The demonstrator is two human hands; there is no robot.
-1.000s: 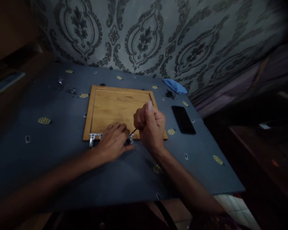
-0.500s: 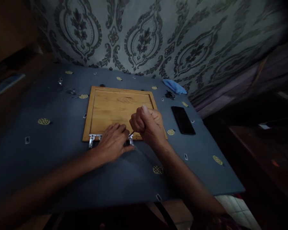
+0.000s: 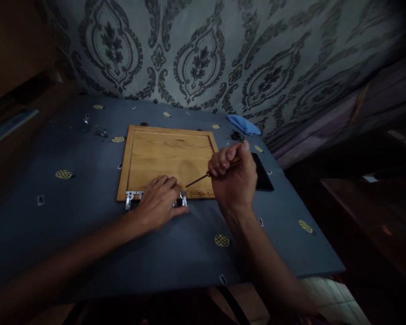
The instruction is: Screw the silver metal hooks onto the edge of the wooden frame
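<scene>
A framed wooden panel (image 3: 162,144) lies flat on the table. Along its near edge is a shiny silver metal fitting (image 3: 130,197) with arms jutting toward me. My left hand (image 3: 157,198) is over the middle of this fitting, fingers bent onto the panel and thumb out by the right arm, pressing it down; the part beneath the palm is hidden. My right hand (image 3: 235,178) is closed around the handle of a screwdriver (image 3: 198,180). The thin shaft slants down to the left, its tip near the fitting's right end and seemingly just apart from it.
Behind my right hand lies a black phone (image 3: 263,174). Farther back are a blue cloth (image 3: 243,124) and a small dark object (image 3: 237,136). Small metal bits (image 3: 100,132) lie at the back left of the table (image 3: 88,234). A patterned curtain (image 3: 199,58) hangs behind.
My right hand has drawn back to the right and turned palm up, lifting the screwdriver away from the fitting's right end. The left hand has stayed in place.
</scene>
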